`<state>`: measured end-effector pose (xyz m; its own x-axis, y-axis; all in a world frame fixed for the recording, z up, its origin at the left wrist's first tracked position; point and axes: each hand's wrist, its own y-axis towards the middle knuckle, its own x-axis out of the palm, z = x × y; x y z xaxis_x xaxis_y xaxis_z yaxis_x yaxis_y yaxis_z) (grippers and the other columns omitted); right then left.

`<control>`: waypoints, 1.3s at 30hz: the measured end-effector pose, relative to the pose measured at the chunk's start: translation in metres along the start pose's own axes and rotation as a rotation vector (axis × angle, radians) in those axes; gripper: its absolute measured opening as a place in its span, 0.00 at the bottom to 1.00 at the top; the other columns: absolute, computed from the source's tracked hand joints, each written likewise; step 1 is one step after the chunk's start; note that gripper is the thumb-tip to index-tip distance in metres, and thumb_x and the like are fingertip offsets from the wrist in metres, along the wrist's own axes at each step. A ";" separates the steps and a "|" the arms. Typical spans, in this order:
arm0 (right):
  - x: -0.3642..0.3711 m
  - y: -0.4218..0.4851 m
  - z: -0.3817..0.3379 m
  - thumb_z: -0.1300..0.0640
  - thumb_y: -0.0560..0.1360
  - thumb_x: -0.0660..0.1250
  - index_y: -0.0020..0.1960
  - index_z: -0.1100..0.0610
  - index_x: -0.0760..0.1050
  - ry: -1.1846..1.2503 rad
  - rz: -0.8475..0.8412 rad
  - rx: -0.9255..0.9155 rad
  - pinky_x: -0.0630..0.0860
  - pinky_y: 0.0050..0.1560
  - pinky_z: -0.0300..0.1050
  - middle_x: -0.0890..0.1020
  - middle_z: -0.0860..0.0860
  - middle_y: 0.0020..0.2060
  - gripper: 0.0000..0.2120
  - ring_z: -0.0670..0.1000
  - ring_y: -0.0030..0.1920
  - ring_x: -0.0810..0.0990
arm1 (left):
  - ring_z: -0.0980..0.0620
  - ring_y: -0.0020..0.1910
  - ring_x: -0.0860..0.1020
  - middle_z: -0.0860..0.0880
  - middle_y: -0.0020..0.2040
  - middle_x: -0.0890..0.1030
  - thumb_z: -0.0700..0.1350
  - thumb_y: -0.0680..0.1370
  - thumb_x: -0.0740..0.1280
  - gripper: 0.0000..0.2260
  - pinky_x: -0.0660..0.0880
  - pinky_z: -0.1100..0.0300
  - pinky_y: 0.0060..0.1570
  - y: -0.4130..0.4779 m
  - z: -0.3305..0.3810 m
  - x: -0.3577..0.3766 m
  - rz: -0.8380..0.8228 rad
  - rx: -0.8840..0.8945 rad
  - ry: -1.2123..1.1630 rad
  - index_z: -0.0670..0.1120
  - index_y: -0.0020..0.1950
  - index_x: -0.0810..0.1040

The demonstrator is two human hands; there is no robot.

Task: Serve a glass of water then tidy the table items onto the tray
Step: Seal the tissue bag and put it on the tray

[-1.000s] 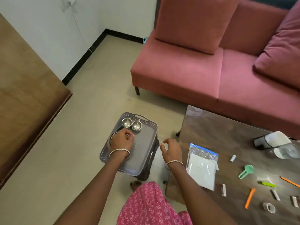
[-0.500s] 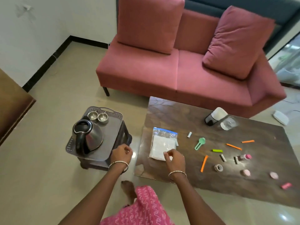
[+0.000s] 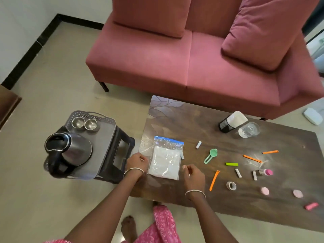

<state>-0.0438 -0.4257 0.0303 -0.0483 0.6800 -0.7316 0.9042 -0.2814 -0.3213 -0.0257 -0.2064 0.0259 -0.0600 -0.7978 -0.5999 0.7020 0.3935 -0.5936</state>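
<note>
From the head view I see the left hand and the right hand loosely curled and empty, either side of the plastic bag. The glass stands far across the table. The tray sits on a stool, crowded by the kettle, so I judge that sliding the bag aboard could tip it. Glossy dark wood, beige floor, pink sofa.

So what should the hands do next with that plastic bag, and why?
Probably grip the plastic bag by its two sides and lift it toward the tray. The left hand and right hand sit at its edges, a glass of water stands on the table, and the tray has bare space beside the kettle.
</note>
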 end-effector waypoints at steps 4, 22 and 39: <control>0.006 0.065 0.006 0.55 0.77 0.66 0.40 0.58 0.77 -0.032 -0.049 0.061 0.67 0.38 0.45 0.83 0.54 0.37 0.09 0.57 0.41 0.80 | 0.42 0.49 0.80 0.44 0.48 0.83 0.43 0.76 0.64 0.08 0.79 0.52 0.52 0.044 0.023 0.028 -0.037 -0.081 0.026 0.45 0.47 0.82; 0.081 0.212 0.024 0.56 0.76 0.68 0.63 0.56 0.72 0.050 -0.350 0.264 0.68 0.45 0.41 0.77 0.46 0.33 0.17 0.52 0.39 0.77 | 0.43 0.45 0.78 0.47 0.41 0.80 0.41 0.72 0.67 0.04 0.75 0.56 0.50 0.174 0.041 0.105 -0.045 -0.445 -0.244 0.48 0.39 0.80; 0.013 0.169 -0.041 0.56 0.75 0.69 0.49 0.56 0.82 -0.086 -0.101 -0.355 0.66 0.51 0.40 0.82 0.52 0.46 0.06 0.56 0.50 0.79 | 0.51 0.43 0.80 0.47 0.42 0.83 0.42 0.74 0.72 0.03 0.78 0.52 0.48 0.086 0.062 0.047 0.000 0.061 -0.501 0.49 0.47 0.84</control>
<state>0.1261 -0.4365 -0.0089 -0.1668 0.6287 -0.7596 0.9830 0.0465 -0.1774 0.0755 -0.2384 -0.0203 0.2776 -0.9248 -0.2601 0.7430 0.3783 -0.5521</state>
